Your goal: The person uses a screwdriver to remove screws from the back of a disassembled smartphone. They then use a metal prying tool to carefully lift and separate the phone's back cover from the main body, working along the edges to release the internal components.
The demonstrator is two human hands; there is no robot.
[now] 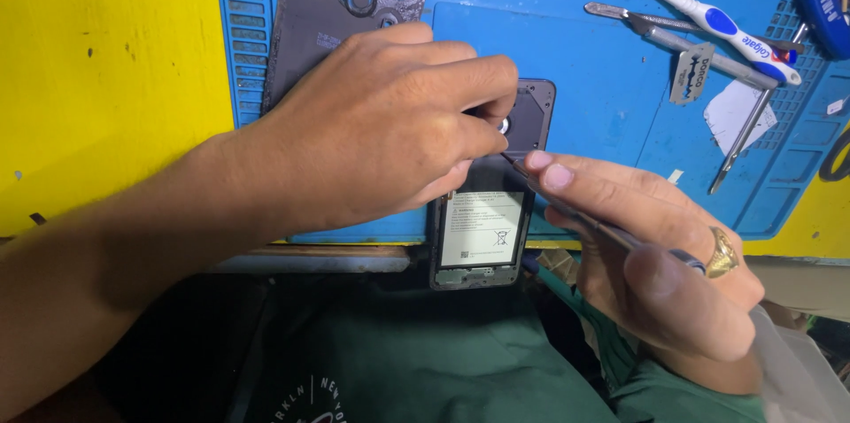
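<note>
At the tabletop's near edge: opened phone, half overhanging. Your left hand pins its top, fingers closed; your right hand grips a thin tool. Risk: a slipping tip may pierce the battery.

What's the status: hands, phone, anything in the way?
Left hand pressing down the opened phone. Right hand gripping thin tool, tip at phone. Removed back cover lies clear.

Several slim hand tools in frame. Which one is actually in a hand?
The thin metal probe gripped in the right hand, its tip at the opened phone. The toothbrush and the metal tools beside it lie untouched on the blue mat.
</note>
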